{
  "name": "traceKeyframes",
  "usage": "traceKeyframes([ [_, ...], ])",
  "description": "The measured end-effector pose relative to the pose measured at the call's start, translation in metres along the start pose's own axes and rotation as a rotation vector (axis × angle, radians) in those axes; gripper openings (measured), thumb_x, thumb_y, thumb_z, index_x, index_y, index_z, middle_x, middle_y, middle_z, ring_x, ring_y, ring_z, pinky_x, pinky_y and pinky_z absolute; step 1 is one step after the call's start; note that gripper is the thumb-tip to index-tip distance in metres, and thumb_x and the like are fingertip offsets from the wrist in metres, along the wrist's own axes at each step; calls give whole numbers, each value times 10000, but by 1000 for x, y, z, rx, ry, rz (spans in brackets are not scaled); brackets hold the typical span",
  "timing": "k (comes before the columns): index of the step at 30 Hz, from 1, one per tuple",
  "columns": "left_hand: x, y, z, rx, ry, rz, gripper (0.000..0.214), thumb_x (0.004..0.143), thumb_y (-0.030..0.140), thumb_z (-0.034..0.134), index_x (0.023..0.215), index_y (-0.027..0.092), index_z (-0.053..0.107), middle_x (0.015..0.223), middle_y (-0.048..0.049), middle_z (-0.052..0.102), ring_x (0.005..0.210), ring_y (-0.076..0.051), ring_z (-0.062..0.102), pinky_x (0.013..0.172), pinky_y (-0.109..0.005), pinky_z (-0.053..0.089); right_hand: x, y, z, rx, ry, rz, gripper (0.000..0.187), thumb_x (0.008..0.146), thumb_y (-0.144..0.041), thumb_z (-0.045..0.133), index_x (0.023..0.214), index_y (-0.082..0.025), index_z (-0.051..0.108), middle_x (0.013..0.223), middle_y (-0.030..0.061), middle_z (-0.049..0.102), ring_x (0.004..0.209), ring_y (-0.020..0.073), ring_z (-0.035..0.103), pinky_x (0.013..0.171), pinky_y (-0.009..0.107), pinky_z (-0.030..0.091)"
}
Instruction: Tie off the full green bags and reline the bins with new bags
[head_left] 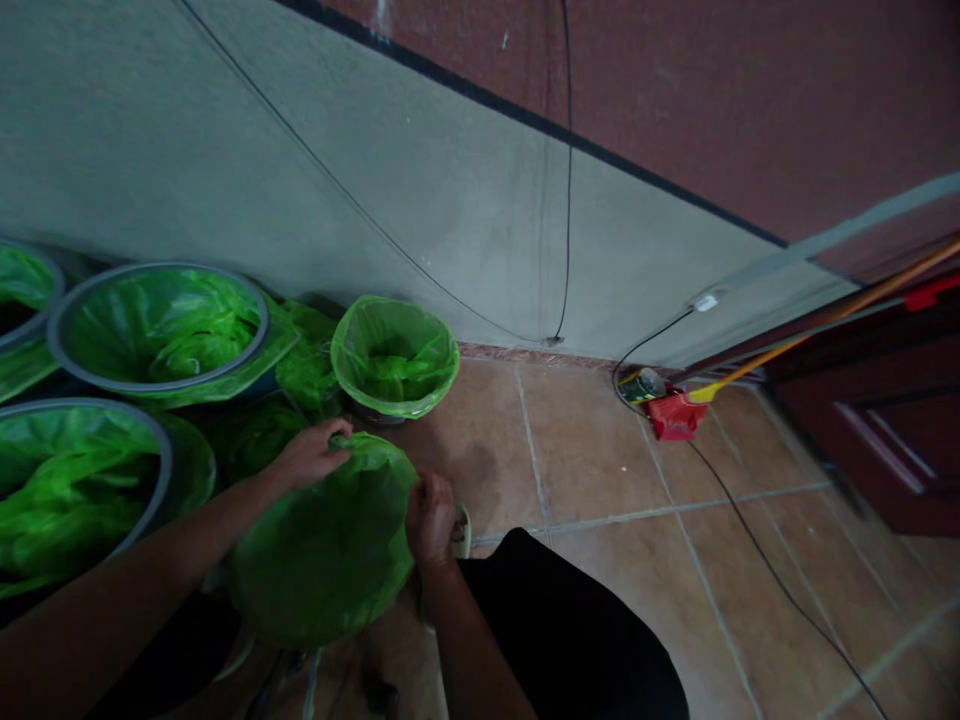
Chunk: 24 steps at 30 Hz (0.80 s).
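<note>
As I look down at my hands, both are closed on a bright green plastic bag (322, 545): my left hand (311, 455) has its fingers curled over the bag's upper edge, and my right hand (431, 520) is clenched on its right edge. The bag sits low in front of me, bulging and round, between my forearms and just above the floor tiles (600, 450). I can't tell whether anything is inside it. Just beyond my left hand, a small bin lined with the same green plastic (394, 355) stands against the foot of the wall. Further left, three larger grey-rimmed bins (157, 325) are crowded together, each lined with green plastic, and one is cut off by the edge of my view. Loose folds of green plastic (307, 355) spill between them. My dark clothing (570, 630) fills the space below my right arm. Out to the right, near the wall (300, 170), lie a red plastic object (675, 415) and a small tin can (641, 385), with a yellow-and-orange pole (825, 320) leaning above them. A black cable (780, 580) runs across the tiles, and a dark wooden door (862, 440) closes off the right side.
</note>
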<state>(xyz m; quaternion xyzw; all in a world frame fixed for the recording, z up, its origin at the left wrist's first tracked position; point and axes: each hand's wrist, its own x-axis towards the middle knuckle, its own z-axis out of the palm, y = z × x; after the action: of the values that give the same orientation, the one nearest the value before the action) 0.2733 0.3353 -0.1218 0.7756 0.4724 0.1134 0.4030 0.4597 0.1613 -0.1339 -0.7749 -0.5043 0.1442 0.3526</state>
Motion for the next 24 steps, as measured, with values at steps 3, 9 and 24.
traceKeyframes([
  [3, 18, 13, 3, -127, 20, -153, 451, 794, 490, 531, 1113, 187, 633, 1090, -92, 762, 1001, -253, 715, 894, -358, 552, 6, -7, 3, 27, 45, 85, 358, 896, -273, 612, 1233, -152, 614, 1039, 102, 673, 961, 234, 640, 875, 335, 520],
  [9, 44, 30, 6, 175, -185, -124, 297, 820, 402, 539, 840, 200, 757, 951, -84, 801, 948, -248, 720, 868, -305, 512, 28, -11, 15, -14, -1, 150, 224, 922, -243, 559, 1018, -159, 743, 969, 97, 674, 872, 224, 646, 818, 323, 510],
  [24, 55, 23, 2, 229, -152, -334, 295, 905, 324, 565, 998, 140, 776, 1076, -111, 787, 982, -220, 731, 831, -247, 524, 13, -2, 18, -67, 3, -103, 190, 910, -169, 578, 789, -188, 723, 814, 41, 613, 796, 178, 556, 751, 278, 441],
])
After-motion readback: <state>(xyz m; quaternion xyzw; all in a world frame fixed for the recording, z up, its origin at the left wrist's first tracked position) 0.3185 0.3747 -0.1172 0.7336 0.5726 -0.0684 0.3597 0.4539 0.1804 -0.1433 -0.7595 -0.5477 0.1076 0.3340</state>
